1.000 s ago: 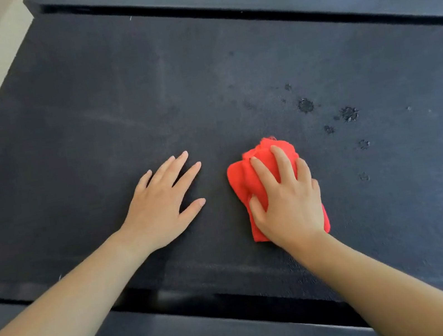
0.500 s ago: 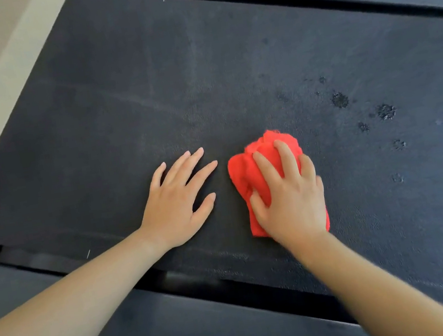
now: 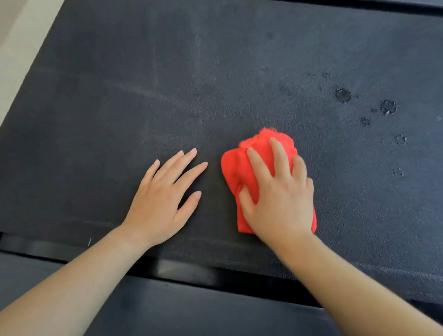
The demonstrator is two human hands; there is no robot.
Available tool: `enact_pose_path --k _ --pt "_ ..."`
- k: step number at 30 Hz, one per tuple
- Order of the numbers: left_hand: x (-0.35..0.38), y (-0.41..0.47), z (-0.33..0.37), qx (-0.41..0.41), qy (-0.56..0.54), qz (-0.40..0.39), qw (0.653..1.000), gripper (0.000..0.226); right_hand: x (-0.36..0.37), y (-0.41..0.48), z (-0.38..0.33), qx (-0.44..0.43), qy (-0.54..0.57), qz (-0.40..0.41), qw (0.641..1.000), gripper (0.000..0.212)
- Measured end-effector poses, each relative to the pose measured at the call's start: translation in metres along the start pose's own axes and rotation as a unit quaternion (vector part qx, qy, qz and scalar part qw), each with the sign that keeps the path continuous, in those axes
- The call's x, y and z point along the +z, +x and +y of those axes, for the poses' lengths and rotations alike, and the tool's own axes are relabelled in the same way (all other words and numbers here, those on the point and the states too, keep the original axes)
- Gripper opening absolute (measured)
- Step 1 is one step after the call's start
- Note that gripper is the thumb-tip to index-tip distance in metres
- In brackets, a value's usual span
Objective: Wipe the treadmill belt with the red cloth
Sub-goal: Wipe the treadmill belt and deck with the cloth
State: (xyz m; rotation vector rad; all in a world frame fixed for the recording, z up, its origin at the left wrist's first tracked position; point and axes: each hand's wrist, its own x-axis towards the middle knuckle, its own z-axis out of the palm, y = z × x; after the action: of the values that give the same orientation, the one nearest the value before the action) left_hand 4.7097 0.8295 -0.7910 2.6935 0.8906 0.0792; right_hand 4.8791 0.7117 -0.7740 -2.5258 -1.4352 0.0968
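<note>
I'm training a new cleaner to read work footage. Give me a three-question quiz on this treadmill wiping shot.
1. True or false: the left hand lies flat on the treadmill belt and holds nothing.
2. Which hand grips the red cloth? A) left B) right C) both
3. Fill in: as the person sees it, the dark spots on the belt lie to the ____ of the cloth.

Key: 1 true. 2 B: the right hand grips it. 3 right.
</note>
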Motion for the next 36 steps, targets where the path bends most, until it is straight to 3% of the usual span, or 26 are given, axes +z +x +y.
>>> enact_pose_path --k 10,13,20,25,36 --pt "-0.004 0.002 0.006 -0.005 -0.004 0.023 1.0 0.051 -0.002 -0.018 0.002 -0.01 0.005 0.0 1.0 0.064" --pt "-0.01 0.015 0.019 -0.014 -0.003 0.027 1.0 0.047 -0.008 -0.009 0.029 0.044 0.014 -0.002 0.999 0.06" --pt "0.007 0.072 0.076 0.095 -0.008 0.02 0.995 0.04 -0.029 0.001 0.119 0.156 -0.004 0.037 0.987 0.058" --pt "0.022 0.114 0.104 0.148 0.005 -0.004 0.989 0.043 -0.026 0.004 0.126 0.146 -0.002 0.06 0.988 0.057" --pt "0.031 0.124 0.102 0.137 0.007 0.009 0.991 0.044 -0.024 0.052 0.133 0.114 0.004 0.043 0.992 0.062"
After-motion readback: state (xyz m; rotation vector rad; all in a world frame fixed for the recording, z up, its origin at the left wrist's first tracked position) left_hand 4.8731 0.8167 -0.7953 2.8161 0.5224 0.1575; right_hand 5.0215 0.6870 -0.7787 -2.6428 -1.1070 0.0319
